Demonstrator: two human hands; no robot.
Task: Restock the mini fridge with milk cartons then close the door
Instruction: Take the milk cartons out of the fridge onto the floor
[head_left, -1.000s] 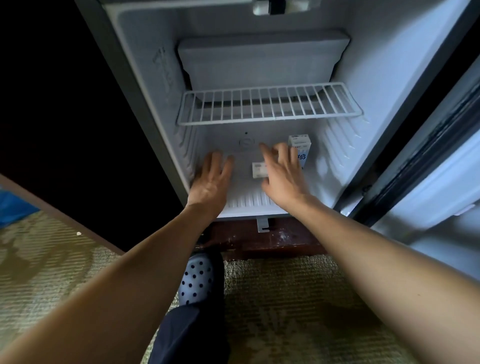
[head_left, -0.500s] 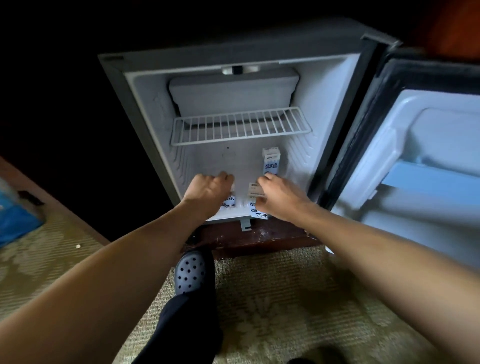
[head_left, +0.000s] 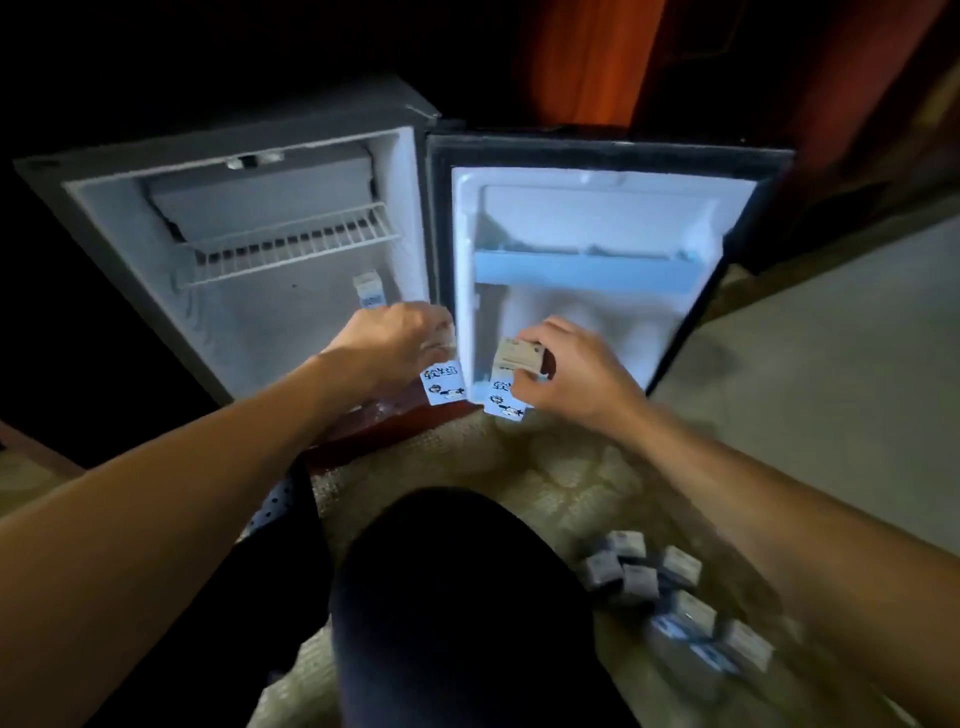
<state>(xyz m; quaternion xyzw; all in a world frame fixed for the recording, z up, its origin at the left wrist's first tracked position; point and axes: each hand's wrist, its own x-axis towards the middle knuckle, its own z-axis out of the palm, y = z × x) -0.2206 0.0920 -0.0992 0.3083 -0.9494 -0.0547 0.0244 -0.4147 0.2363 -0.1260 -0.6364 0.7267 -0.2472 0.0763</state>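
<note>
1. White plastic lines the open mini fridge (head_left: 249, 322), and one milk carton (head_left: 370, 291) stands upright at the back right of its floor, tucked against the wall so the front stays free for more
2. Left hand (head_left: 395, 343) is closed over the top of a second carton (head_left: 442, 382); right hand (head_left: 566, 369) pinches a third carton (head_left: 511, 382) by its top, so each hand carries one, printed faces towards the camera
3. Both held cartons hang in front of the fridge's lower edge, between the cabinet and the swung-open door (head_left: 597, 280), not yet set down inside
4. Wire shelf (head_left: 291, 249) and blue door rack (head_left: 582, 267) each number one, and both look bare
5. Loose cartons (head_left: 675, 597) lie clustered on the carpet (head_left: 519, 467) by the right forearm, within easy reach; blur makes it roughly eight
</note>
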